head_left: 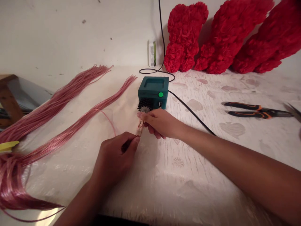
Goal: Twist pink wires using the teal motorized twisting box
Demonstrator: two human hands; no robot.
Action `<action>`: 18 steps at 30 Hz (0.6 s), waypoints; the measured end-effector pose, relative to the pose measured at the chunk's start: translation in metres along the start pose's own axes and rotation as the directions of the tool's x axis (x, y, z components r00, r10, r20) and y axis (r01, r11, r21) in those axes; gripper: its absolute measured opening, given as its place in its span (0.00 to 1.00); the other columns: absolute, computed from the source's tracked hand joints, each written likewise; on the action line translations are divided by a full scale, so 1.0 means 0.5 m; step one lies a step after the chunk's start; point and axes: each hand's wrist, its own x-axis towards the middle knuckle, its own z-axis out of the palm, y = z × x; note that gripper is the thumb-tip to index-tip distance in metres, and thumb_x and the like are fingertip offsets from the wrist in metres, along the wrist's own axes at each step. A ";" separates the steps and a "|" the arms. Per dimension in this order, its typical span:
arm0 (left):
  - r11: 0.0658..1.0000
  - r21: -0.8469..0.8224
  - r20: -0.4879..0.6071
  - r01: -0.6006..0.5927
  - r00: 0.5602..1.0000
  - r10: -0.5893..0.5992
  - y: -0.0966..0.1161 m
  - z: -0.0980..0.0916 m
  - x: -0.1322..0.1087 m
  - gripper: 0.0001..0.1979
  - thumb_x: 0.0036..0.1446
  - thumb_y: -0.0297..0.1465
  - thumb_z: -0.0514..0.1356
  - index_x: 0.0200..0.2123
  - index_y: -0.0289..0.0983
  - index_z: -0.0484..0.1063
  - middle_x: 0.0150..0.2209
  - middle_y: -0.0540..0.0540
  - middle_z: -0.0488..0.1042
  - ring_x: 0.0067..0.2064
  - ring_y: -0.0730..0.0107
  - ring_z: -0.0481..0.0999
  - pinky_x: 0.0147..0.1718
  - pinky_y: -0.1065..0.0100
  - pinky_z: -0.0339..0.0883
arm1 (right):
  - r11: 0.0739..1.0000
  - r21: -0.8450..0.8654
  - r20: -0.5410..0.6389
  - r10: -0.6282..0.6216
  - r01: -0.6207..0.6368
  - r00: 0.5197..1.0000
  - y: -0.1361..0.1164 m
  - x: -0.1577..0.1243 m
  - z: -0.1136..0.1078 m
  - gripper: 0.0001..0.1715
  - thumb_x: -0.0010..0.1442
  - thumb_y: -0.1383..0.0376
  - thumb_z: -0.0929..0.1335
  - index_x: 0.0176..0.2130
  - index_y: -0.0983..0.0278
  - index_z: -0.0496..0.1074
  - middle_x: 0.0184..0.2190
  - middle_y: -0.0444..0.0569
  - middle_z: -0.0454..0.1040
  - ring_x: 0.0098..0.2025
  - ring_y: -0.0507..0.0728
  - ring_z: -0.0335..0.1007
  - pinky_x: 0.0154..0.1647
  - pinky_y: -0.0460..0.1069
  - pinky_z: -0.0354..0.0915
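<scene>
My left hand [118, 153] is closed in a pinch at the lower end of a small pale strip with red marks [140, 126]. A thin pink wire [108, 117] curves from a wire bundle and runs behind this hand's knuckles. My right hand [162, 124] grips the strip's upper part between thumb and fingers. Just beyond the right fingertips is a black bristled wheel [145, 105] with a grey hub, on the front of a teal box [152, 84]. The box also has a round green sticker [161, 94] and a small black switch [160, 104]. My fingers partly hide the strip.
Pink wire bundles [63, 94] lie along the left. Black-and-orange pliers [258, 110] rest at right, beside a metal blade tip. A black cable [190, 110] crosses the patterned cover. Red flower-covered figures [185, 34] and a white-green bottle [152, 53] stand against the wall.
</scene>
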 end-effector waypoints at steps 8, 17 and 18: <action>1.000 -0.012 0.018 0.024 1.000 -0.024 0.001 -0.002 0.000 0.12 0.62 0.35 0.57 0.31 0.39 0.77 0.23 0.55 0.76 0.25 0.73 0.72 0.26 0.72 0.62 | 1.000 -0.012 -0.012 -0.016 0.016 1.000 0.000 -0.003 0.003 0.32 0.71 0.48 0.60 0.23 0.64 0.66 0.16 0.41 0.66 0.12 0.47 0.60 0.09 0.42 0.53; 0.997 -0.032 0.039 0.075 0.996 -0.074 0.000 0.003 0.004 0.14 0.62 0.38 0.56 0.31 0.39 0.78 0.25 0.53 0.78 0.27 0.71 0.74 0.26 0.71 0.63 | 0.999 -0.036 -0.022 -0.035 0.034 0.999 -0.001 -0.002 0.005 0.32 0.71 0.48 0.60 0.23 0.64 0.66 0.16 0.41 0.66 0.12 0.46 0.61 0.10 0.42 0.54; 0.996 -0.037 0.041 0.085 0.996 -0.083 0.000 0.003 0.004 0.14 0.62 0.38 0.56 0.31 0.39 0.78 0.25 0.53 0.79 0.27 0.70 0.74 0.27 0.71 0.63 | 0.998 -0.039 -0.021 -0.041 0.040 0.999 0.000 -0.001 0.005 0.32 0.71 0.47 0.60 0.23 0.64 0.66 0.16 0.41 0.66 0.12 0.46 0.61 0.10 0.42 0.54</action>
